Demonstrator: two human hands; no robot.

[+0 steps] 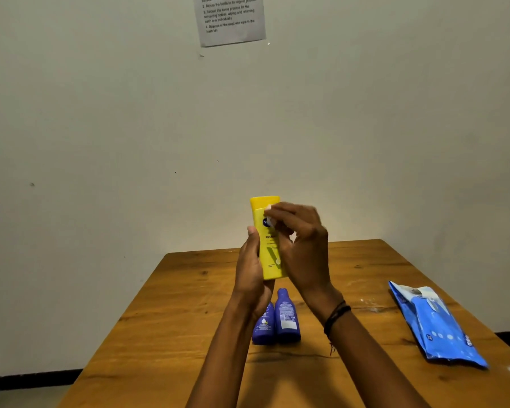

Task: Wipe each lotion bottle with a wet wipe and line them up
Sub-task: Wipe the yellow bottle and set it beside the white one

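Note:
I hold a yellow lotion bottle [267,245] upright above the wooden table [171,304]. My left hand [252,275] grips its lower left side from behind. My right hand [299,245] presses a small white wet wipe [270,214] against the bottle's upper front, near the cap. Two dark blue lotion bottles stand side by side on the table below my hands: one [263,326] partly hidden behind my left wrist, the other [287,316] just right of it.
A blue pack of wet wipes [436,322] lies flat near the table's right edge. A printed instruction sheet [231,20] hangs on the wall straight ahead. The table's far edge meets the wall.

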